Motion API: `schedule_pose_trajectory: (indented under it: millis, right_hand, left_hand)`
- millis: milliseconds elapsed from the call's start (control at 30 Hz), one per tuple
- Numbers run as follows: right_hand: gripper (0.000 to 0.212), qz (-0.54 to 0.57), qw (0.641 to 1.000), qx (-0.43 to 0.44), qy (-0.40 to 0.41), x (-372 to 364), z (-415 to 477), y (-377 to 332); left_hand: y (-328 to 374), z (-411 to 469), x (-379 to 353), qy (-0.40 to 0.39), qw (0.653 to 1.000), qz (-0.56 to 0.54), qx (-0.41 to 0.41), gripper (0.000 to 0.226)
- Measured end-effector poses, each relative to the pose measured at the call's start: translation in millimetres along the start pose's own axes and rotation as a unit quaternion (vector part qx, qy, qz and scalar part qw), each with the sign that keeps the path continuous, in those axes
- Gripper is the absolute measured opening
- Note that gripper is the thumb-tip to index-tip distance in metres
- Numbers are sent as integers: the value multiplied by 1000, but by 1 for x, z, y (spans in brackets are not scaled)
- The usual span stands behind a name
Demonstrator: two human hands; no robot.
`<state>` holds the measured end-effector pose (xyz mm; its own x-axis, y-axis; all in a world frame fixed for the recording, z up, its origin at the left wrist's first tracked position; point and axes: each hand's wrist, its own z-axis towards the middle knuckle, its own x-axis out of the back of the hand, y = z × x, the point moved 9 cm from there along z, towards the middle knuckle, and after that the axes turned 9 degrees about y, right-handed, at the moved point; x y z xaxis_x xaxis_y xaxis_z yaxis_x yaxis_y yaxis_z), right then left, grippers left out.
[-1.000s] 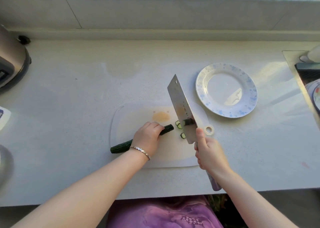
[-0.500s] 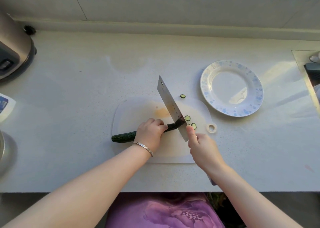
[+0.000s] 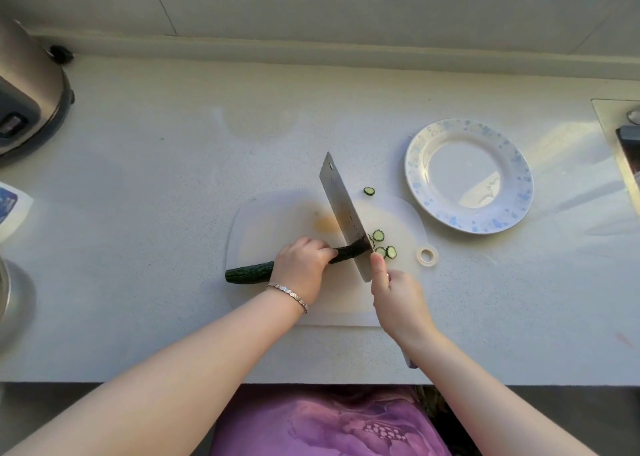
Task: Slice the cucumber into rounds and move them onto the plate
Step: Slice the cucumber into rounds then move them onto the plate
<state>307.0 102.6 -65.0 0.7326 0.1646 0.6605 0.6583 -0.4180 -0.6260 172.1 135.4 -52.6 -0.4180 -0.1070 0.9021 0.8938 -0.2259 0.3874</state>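
Note:
A dark green cucumber lies across a translucent white cutting board. My left hand presses down on its middle, a bracelet at the wrist. My right hand grips the handle of a broad cleaver, whose blade stands on the cucumber's right end. Three cut rounds lie just right of the blade on the board. One more round rests at the board's far edge. A white plate with a blue speckled rim sits on the counter to the right, nothing on it.
A metal appliance stands at the far left of the white counter. A sink edge is at the far right. The counter's front edge runs just below my forearms. A raised ledge runs along the back.
The cleaver came down from a raised position onto the cucumber's right end and sits there. One round has ended up at the board's far edge; more rounds lie beside the blade.

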Motion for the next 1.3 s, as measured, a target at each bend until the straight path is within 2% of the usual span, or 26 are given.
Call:
schedule_pose_trajectory:
  millis: [233, 467, 800, 1300]
  right_hand:
    - [62, 58, 998, -35, 6, 7, -2, 12]
    - [55, 10, 1000, -11, -8, 7, -4, 1]
    - [57, 25, 1000, -1, 17, 14, -10, 3]
    - [57, 13, 1000, -11, -10, 6, -8, 2]
  left_hand:
    - [-1, 2, 3, 0, 1000, -12, 9, 42]
    - [0, 2, 2, -6, 1000, -11, 4, 39]
    - [1, 2, 1, -15, 1000, -12, 2, 40]
    - [1, 1, 0, -26, 1000, 12, -5, 40]
